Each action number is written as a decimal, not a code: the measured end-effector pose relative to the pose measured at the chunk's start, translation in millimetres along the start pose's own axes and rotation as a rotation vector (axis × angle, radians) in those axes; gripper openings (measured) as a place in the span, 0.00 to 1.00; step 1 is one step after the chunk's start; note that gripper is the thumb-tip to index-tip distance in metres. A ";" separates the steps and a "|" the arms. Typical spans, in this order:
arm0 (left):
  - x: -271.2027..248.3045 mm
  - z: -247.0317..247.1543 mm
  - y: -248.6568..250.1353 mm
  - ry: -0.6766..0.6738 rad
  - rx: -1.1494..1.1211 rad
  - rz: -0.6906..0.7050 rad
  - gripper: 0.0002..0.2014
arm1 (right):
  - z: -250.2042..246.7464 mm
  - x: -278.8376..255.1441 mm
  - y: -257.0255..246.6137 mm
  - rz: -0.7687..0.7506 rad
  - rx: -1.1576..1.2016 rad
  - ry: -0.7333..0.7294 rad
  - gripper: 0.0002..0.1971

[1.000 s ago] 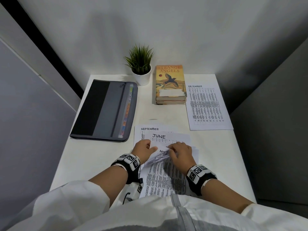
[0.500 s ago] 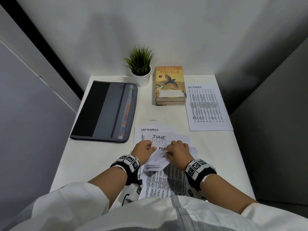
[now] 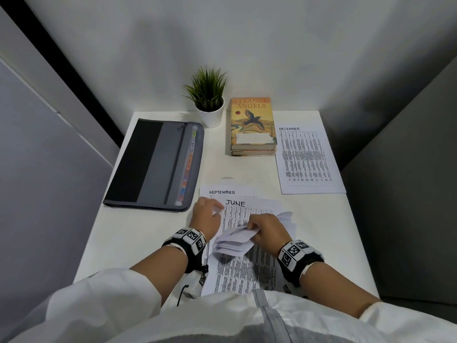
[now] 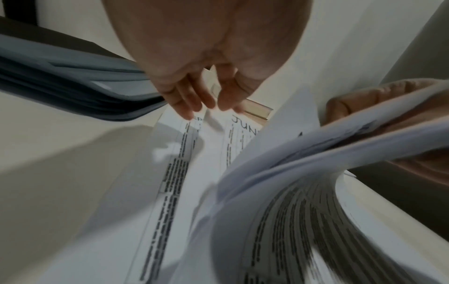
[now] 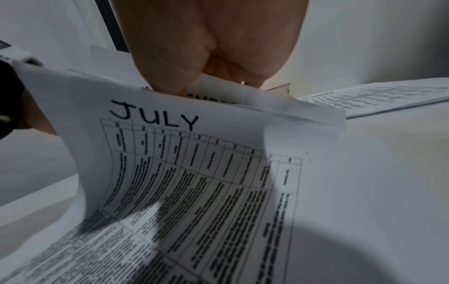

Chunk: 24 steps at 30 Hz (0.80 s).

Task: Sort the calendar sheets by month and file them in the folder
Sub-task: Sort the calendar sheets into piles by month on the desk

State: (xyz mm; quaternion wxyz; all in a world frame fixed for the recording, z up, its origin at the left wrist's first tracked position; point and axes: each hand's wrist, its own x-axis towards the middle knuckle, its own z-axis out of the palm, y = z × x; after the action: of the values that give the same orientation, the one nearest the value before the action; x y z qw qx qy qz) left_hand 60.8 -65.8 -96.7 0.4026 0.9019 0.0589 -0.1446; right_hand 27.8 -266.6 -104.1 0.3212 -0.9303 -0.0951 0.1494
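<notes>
A stack of printed calendar sheets [image 3: 243, 271] lies at the table's near edge. My right hand [image 3: 250, 227] grips a bunch of sheets [image 3: 233, 242] by their top edges and bends them back toward me. In the right wrist view the nearest sheet in that bunch reads JULY [image 5: 155, 117], under my right hand [image 5: 184, 90]. Beneath lie the JUNE sheet [image 3: 235, 203] and, further back, the SEPTEMBER sheet [image 3: 222, 192]. My left hand [image 3: 214, 209] hovers at their left edge with loose, straight fingers [image 4: 192, 107], holding nothing. The grey zipped folder [image 3: 153, 164] lies shut at the left.
A DECEMBER sheet [image 3: 306, 159] lies alone at the back right. Two stacked books [image 3: 252, 125] and a small potted plant [image 3: 210, 100] stand at the back. The white table [image 3: 138, 238] is boxed in by grey walls.
My right hand has peeled more sheets back toward me, uncovering the JUNE sheet's grid. My left hand has let go of the stack and its fingers have straightened.
</notes>
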 end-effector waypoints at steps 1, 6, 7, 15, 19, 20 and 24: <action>2.3 -1.6 -0.1 0.041 -0.028 -0.021 0.14 | 0.5 -0.8 -0.2 -0.006 0.027 0.011 0.07; 13.1 -5.1 0.3 0.038 -0.256 -0.126 0.14 | 2.7 -2.2 -0.8 -0.018 0.064 0.046 0.09; 14.9 -4.5 -0.7 0.028 -0.251 -0.117 0.11 | 3.2 -2.4 -1.0 -0.022 0.069 0.048 0.10; 12.6 0.7 -7.1 -0.079 0.049 -0.036 0.23 | -7.7 10.3 -7.6 -0.047 0.027 0.031 0.07; 5.9 -0.2 -12.5 -0.112 0.029 -0.054 0.22 | -4.6 13.0 -6.2 -0.104 -0.001 0.071 0.09; 4.1 -0.9 -13.6 -0.117 0.018 -0.056 0.21 | -2.0 11.1 -5.5 -0.118 -0.006 0.088 0.10; 1.5 -0.6 -16.4 -0.103 -0.023 -0.052 0.16 | 4.8 3.9 -4.6 -0.114 0.032 0.168 0.07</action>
State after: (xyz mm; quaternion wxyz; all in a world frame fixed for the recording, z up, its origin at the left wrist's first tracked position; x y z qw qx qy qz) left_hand 58.7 -54.4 -108.4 0.4117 0.8868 0.0631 -0.2004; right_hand 29.5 -259.2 -105.7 0.3510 -0.9273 -0.1179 0.0537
